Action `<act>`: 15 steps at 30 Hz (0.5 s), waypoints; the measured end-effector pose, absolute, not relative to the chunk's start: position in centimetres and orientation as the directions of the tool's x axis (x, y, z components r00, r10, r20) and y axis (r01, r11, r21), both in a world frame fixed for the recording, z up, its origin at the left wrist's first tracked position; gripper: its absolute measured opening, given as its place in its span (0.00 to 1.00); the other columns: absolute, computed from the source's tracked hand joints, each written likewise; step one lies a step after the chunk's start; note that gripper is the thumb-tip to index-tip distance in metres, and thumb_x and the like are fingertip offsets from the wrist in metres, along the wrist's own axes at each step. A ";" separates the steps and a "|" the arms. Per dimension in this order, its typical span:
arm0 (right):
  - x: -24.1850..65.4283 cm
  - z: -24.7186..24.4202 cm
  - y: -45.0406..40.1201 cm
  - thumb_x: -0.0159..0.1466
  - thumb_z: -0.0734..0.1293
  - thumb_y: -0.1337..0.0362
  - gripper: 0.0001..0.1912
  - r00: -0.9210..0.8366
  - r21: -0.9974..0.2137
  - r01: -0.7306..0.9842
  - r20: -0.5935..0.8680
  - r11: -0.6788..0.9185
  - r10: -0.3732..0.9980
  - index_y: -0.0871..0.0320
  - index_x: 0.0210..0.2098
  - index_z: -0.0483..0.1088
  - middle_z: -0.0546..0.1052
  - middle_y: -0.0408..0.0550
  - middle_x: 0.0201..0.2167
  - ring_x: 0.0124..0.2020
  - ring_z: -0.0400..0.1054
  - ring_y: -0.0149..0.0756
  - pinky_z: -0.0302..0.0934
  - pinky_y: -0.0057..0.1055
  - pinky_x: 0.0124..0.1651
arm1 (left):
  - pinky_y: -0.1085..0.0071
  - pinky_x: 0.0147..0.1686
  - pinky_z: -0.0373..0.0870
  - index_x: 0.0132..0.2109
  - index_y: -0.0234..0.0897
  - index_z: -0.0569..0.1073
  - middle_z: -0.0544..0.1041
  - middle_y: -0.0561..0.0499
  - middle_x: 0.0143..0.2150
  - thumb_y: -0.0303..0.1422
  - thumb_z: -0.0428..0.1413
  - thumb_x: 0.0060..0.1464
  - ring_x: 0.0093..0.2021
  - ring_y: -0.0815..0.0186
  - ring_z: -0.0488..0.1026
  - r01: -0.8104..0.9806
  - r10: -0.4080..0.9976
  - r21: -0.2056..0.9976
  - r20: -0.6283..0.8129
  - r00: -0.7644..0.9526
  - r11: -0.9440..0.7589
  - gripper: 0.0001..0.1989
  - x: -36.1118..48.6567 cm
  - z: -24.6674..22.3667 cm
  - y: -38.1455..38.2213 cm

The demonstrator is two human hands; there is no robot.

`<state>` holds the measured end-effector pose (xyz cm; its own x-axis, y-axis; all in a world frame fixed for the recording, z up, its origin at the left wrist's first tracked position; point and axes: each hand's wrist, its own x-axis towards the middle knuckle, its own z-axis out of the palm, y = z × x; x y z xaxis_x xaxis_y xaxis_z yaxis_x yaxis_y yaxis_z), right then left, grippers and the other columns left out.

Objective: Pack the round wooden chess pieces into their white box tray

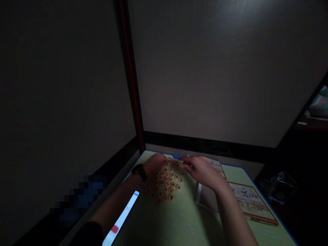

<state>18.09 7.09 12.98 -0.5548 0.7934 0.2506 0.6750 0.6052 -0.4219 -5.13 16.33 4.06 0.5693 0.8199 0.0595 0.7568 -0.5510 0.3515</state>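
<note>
A spread of round xiangqi pieces point(165, 179) with red and dark characters lies on the light green table point(184, 218). My left hand point(155, 162), with a dark watch on the wrist, is at the far left side of the pieces. Its fingers are curled down among them, and whatever they pinch is hidden. At the far right side of the spread is my right hand point(196, 168), thumb and index finger apart. I see nothing between those fingers.
To the right lie a printed game box point(256, 203), another printed box piece point(216, 166) behind my right hand, and a pale open tray point(206, 196) partly under my right forearm. A lit phone screen point(121, 218) is at front left. Walls point(205, 75) bound the table's back and left.
</note>
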 end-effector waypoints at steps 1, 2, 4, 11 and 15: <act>18.1 13.0 7.1 0.67 0.62 0.66 0.12 -0.552 -0.420 0.678 0.251 0.603 0.795 0.56 0.40 0.78 0.82 0.52 0.38 0.38 0.75 0.42 0.62 0.33 0.40 | 0.67 0.44 0.66 0.32 0.32 0.79 0.78 0.46 0.31 0.23 0.53 0.50 0.37 0.60 0.72 0.797 0.837 0.283 0.042 0.545 -0.533 0.09 -5.3 4.3 16.2; 18.1 12.9 7.1 0.67 0.62 0.66 0.12 -0.550 -0.416 0.682 0.250 0.602 0.797 0.56 0.39 0.78 0.82 0.53 0.38 0.38 0.75 0.42 0.62 0.33 0.40 | 0.66 0.46 0.66 0.33 0.32 0.79 0.78 0.45 0.33 0.23 0.54 0.49 0.39 0.58 0.72 0.830 0.853 0.218 0.027 0.521 -0.514 0.09 -5.4 4.4 16.0; 18.0 12.8 7.2 0.66 0.62 0.66 0.11 -0.551 -0.406 0.689 0.246 0.600 0.798 0.57 0.39 0.78 0.82 0.53 0.39 0.39 0.75 0.42 0.62 0.33 0.40 | 0.64 0.48 0.66 0.36 0.33 0.79 0.78 0.43 0.36 0.23 0.55 0.49 0.43 0.56 0.72 0.861 0.870 0.140 0.008 0.493 -0.490 0.09 -5.3 4.4 15.7; 18.1 12.5 7.5 0.66 0.63 0.65 0.11 -0.552 -0.403 0.691 0.242 0.600 0.798 0.57 0.41 0.78 0.82 0.54 0.38 0.38 0.75 0.42 0.62 0.32 0.40 | 0.61 0.49 0.67 0.40 0.30 0.78 0.78 0.38 0.41 0.23 0.50 0.55 0.45 0.53 0.73 0.878 0.880 0.078 -0.015 0.475 -0.472 0.12 -3.9 3.4 15.7; 18.2 12.4 7.6 0.66 0.63 0.65 0.11 -0.549 -0.407 0.690 0.243 0.598 0.800 0.57 0.40 0.78 0.82 0.54 0.37 0.38 0.75 0.42 0.62 0.33 0.40 | 0.62 0.49 0.67 0.40 0.31 0.78 0.78 0.40 0.39 0.22 0.50 0.54 0.45 0.54 0.73 0.875 0.878 0.090 -0.010 0.478 -0.475 0.12 -3.8 3.3 15.9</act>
